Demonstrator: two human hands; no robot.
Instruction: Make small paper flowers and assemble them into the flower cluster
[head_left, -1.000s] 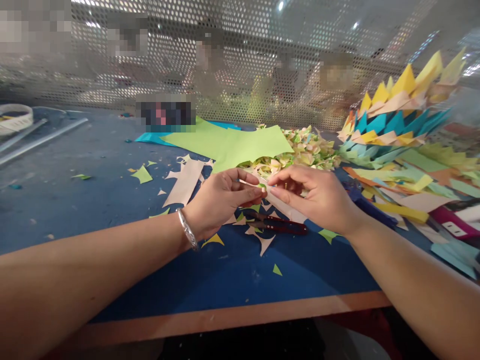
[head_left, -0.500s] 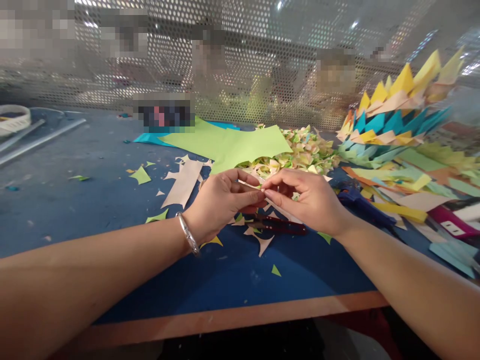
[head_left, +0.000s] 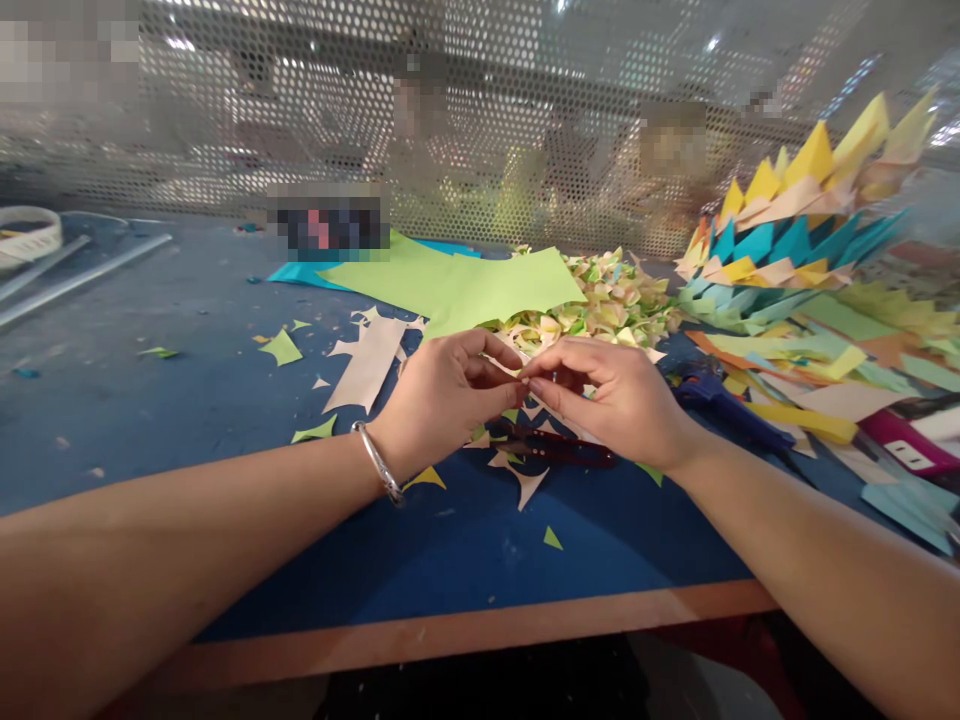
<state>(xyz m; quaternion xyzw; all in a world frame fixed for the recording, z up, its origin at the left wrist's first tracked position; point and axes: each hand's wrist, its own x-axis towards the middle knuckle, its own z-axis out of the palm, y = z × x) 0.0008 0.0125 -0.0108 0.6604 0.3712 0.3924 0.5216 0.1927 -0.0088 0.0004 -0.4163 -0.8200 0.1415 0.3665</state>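
My left hand, with a silver bangle at the wrist, is closed in a pinch above the table. Its fingertips meet those of my right hand, which is pinched too. Whatever lies between them is too small and too covered to name. Below the fingers rests a dark red tool, partly hidden, its kind unclear. Pale pink and green paper scraps lie around it. Just behind the hands are a sheet of light green paper and a heap of small folded paper pieces.
A blue glue gun lies right of my right hand, near paper strips and a magenta power strip. Layered pointed paper work stands at back right. Clear sticks lie left. A perforated metal screen closes the back.
The fingers of my left hand have shifted slightly at the pinch. Both hands stay in nearly the same place, and the things on the table have not moved.
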